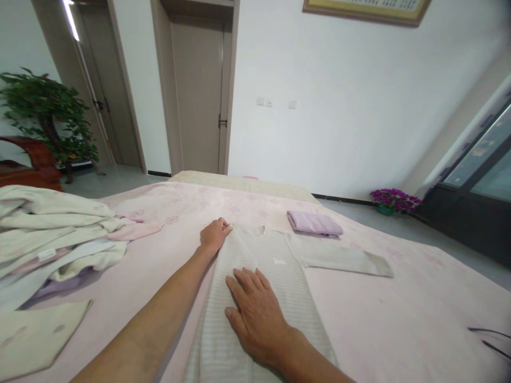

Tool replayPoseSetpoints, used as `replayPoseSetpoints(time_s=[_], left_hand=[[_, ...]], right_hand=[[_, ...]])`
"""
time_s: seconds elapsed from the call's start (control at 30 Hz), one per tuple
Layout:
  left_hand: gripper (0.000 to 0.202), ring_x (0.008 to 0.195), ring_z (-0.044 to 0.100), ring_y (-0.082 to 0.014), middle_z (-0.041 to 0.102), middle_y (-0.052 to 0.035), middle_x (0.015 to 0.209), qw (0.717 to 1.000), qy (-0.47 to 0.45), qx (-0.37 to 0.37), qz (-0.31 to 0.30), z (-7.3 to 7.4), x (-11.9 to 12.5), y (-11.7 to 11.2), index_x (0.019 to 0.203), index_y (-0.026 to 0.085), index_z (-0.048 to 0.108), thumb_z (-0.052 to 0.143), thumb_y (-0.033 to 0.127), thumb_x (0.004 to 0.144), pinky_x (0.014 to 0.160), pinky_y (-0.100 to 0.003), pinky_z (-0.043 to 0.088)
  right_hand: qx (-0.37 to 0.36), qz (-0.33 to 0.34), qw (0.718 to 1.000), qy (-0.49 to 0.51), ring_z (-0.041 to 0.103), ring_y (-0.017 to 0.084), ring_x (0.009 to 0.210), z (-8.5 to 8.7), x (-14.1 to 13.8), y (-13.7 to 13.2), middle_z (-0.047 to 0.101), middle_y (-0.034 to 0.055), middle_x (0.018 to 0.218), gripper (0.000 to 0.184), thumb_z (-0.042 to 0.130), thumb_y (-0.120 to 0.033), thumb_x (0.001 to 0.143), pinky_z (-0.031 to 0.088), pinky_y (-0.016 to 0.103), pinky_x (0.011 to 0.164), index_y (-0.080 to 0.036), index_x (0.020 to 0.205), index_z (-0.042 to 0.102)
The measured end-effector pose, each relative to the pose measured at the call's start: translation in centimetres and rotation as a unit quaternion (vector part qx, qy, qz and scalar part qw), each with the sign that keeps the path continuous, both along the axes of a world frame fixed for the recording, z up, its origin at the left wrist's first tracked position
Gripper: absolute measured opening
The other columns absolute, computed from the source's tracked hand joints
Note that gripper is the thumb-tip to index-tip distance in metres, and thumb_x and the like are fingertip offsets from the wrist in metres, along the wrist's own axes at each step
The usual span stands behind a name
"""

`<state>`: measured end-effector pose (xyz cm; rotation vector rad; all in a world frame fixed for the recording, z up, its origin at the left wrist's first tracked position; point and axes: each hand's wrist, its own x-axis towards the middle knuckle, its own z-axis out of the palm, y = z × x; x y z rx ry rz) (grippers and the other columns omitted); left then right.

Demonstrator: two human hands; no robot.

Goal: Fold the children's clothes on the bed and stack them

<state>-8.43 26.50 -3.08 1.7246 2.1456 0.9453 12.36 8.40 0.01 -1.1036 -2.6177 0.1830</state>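
Observation:
A pale, finely striped long-sleeved shirt (275, 298) lies spread flat on the pink bedsheet (371, 314). Its collar points away from me, and one sleeve stretches out to the right. The left sleeve is not seen stretched out. My left hand (214, 234) pinches the shirt's far left shoulder edge between thumb and fingers. Across the middle of the shirt my right hand (259, 314) rests palm down, its fingers extended. Just beyond the right shoulder sits a folded lilac cloth (314, 223), apart from both hands.
A heap of pale clothes (56, 234) fills the left side, with a cream spotted garment (40, 335) nearer me. Thin dark wires or frame arms (491, 335) lie at the right edge. Beyond the bed are a closed door (197, 96), a leafy plant (48, 114) and purple flowers (394, 199).

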Motion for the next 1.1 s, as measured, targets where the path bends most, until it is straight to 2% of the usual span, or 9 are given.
replayPoseSetpoints(time_s=[0.17, 0.27, 0.37, 0.47, 0.57, 0.7, 0.83, 0.93, 1.1], left_hand=[[0.03, 0.091, 0.069, -0.0156, 0.074, -0.0047, 0.103, 0.998, -0.059, 0.016, -0.017, -0.1, -1.5, -1.6, 0.111, 0.021, 0.063, 0.042, 0.035, 0.095, 0.08, -0.025, 0.049], [0.034, 0.09, 0.07, -0.0141, 0.074, -0.0061, 0.108, 0.995, -0.08, 0.017, -0.05, -0.2, -2.2, -4.2, 0.117, 0.017, 0.062, 0.039, 0.029, 0.094, 0.082, -0.023, 0.051], [0.037, 0.107, 0.066, -0.0156, 0.07, -0.0058, 0.121, 0.992, -0.079, 0.024, -0.09, -0.2, -1.8, -7.8, 0.118, 0.019, 0.065, 0.04, 0.03, 0.094, 0.094, -0.024, 0.048], [0.046, 0.136, 0.047, -0.0192, 0.055, -0.0073, 0.145, 0.984, -0.002, 0.025, -0.176, -0.1, -0.7, -11.2, 0.134, 0.018, 0.057, 0.04, 0.036, 0.095, 0.114, -0.03, 0.033], [0.062, 0.148, 0.025, -0.0257, 0.032, -0.0141, 0.158, 0.962, 0.128, -0.012, -0.24, 0.0, 0.4, -13.1, 0.147, 0.012, 0.043, 0.039, 0.046, 0.095, 0.121, -0.041, 0.018], [0.064, 0.15, 0.019, -0.0297, 0.021, -0.0144, 0.162, 0.959, 0.186, -0.047, -0.209, 0.4, 1.2, -13.9, 0.151, 0.017, 0.037, 0.035, 0.052, 0.097, 0.12, -0.049, 0.015], [0.062, 0.149, 0.021, -0.0305, 0.026, -0.0156, 0.16, 0.966, 0.185, -0.064, -0.168, 0.7, 1.6, -15.2, 0.151, 0.019, 0.037, 0.032, 0.051, 0.098, 0.119, -0.051, 0.015], [0.066, 0.149, 0.021, -0.0306, 0.027, -0.0175, 0.16, 0.963, 0.181, -0.064, -0.188, 0.8, 1.5, -17.4, 0.151, 0.017, 0.037, 0.031, 0.054, 0.097, 0.119, -0.048, 0.016], [0.068, 0.149, 0.019, -0.0306, 0.024, -0.0136, 0.162, 0.953, 0.178, -0.051, -0.241, 0.7, 0.7, -21.7, 0.151, 0.021, 0.038, 0.039, 0.058, 0.093, 0.12, -0.048, 0.018]], right_hand=[[-0.005, -0.03, 1.0, 0.009, 0.037, 0.024, 0.137, -0.6, -0.2, 0.3, 0.046, 0.0073, 0.147, 0.049, 0.043, -0.042, 0.098, 0.019, 0.049, 0.119, -0.024, 0.144, 0.044], [0.009, -0.062, 0.998, 0.01, 0.036, 0.025, 0.139, -0.8, -0.3, 0.4, 0.046, 0.0098, 0.148, 0.051, 0.043, -0.041, 0.098, 0.019, 0.048, 0.119, -0.02, 0.145, 0.045], [0.022, -0.098, 0.995, 0.002, 0.032, 0.026, 0.142, -1.0, -0.5, 0.4, 0.044, 0.0118, 0.151, 0.051, 0.041, -0.04, 0.099, 0.018, 0.048, 0.119, -0.018, 0.145, 0.046], [0.027, -0.127, 0.991, -0.012, 0.029, 0.028, 0.144, -1.2, -0.7, 0.3, 0.041, 0.0137, 0.153, 0.053, 0.039, -0.041, 0.099, 0.017, 0.048, 0.119, -0.015, 0.145, 0.046], [0.025, -0.141, 0.989, -0.018, 0.029, 0.028, 0.145, -1.4, -0.9, 0.2, 0.039, 0.0137, 0.155, 0.055, 0.038, -0.043, 0.099, 0.017, 0.047, 0.119, -0.014, 0.146, 0.046], [0.025, -0.174, 0.984, -0.011, 0.033, 0.028, 0.143, -1.3, -0.9, 0.2, 0.041, 0.0127, 0.153, 0.053, 0.037, -0.041, 0.099, 0.02, 0.045, 0.118, -0.014, 0.144, 0.048], [0.032, -0.196, 0.98, -0.006, 0.038, 0.026, 0.139, -1.1, -0.9, 0.2, 0.045, 0.0128, 0.151, 0.051, 0.036, -0.038, 0.1, 0.023, 0.042, 0.117, -0.013, 0.142, 0.049], [0.035, -0.206, 0.978, 0.0, 0.039, 0.025, 0.138, -1.1, -0.9, 0.3, 0.047, 0.0127, 0.149, 0.049, 0.035, -0.037, 0.1, 0.022, 0.039, 0.116, -0.013, 0.141, 0.05], [0.035, -0.209, 0.977, -0.002, 0.039, 0.023, 0.138, -1.0, -1.1, 0.2, 0.048, 0.0129, 0.148, 0.046, 0.035, -0.033, 0.101, 0.021, 0.038, 0.116, -0.013, 0.14, 0.051]])
